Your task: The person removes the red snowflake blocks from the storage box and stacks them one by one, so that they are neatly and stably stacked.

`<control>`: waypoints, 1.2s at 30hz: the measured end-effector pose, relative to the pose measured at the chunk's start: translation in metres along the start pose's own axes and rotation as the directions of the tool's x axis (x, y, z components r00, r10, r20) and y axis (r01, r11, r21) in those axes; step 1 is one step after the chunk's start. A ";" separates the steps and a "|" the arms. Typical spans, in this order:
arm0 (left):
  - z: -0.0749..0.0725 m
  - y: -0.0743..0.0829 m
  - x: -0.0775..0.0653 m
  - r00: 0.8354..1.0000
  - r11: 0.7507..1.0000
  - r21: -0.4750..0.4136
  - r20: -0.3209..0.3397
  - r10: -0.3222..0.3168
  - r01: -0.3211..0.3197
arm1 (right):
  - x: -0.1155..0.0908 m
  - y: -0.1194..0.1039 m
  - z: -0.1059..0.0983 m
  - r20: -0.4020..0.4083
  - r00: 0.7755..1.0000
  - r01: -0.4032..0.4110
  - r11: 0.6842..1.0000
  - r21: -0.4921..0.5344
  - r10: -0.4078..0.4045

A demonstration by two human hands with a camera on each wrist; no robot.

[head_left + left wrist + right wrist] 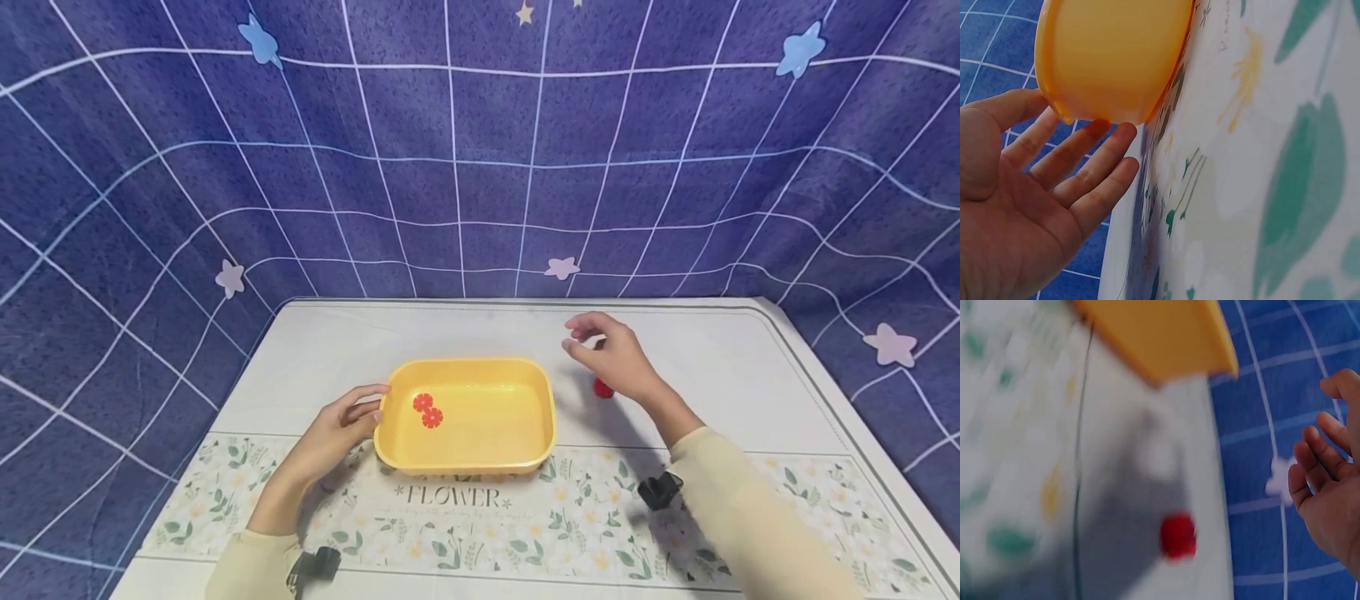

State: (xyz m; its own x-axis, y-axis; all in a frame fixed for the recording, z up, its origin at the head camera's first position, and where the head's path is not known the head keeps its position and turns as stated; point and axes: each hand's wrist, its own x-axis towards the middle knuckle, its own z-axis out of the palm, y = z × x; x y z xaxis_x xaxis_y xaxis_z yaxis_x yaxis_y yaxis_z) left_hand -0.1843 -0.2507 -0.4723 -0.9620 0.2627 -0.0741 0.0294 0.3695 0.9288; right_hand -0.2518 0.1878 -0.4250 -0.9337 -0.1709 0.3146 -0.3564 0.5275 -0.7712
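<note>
A yellow rectangular tray (465, 465) lies on the table, with two red notched discs (427, 410) on its floor toward the left. My left hand (341, 429) grips the tray's left end. In the left wrist view its thumb (1019, 105) goes over the rim while the fingertips (1125, 129) lie against the outer wall. To the right of the tray, my right hand (611, 354) is raised with loosely bent fingers and nothing between them. Below it on the table lies a red piece (1179, 536), blurred in the right wrist view and partly covered by the hand in the head view.
A white table (322, 333) carries a flowered strip (480, 533) with the word FLOWER along its front. Behind and at both sides hangs a blue cloth (480, 192) with a grid and stars. Small black devices (658, 492) are strapped at both wrists.
</note>
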 end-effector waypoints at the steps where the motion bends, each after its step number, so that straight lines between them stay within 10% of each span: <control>1: 0.000 0.000 0.000 1.000 1.000 -0.002 0.000 0.000 0.000 | 0.003 -0.006 0.005 0.011 1.000 0.009 1.000 0.028 -0.010; 15: 0.000 -0.002 -0.002 1.000 1.000 -0.009 0.007 0.011 -0.011 | 0.017 -0.058 0.077 0.278 0.959 0.002 0.986 0.164 -0.048; 36: 0.001 -0.003 -0.001 1.000 1.000 -0.026 0.003 0.004 -0.004 | 0.017 -0.063 0.159 0.504 0.862 -0.031 0.987 0.158 -0.053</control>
State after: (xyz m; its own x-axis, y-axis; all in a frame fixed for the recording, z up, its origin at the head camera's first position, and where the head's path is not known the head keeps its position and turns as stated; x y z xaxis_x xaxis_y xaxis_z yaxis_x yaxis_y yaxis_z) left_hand -0.1831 -0.2513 -0.4757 -0.9612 0.2664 -0.0716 0.0258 0.3453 0.9381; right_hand -0.2508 0.0196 -0.4589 -0.8033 -0.5947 0.0336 -0.3281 0.3947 -0.8582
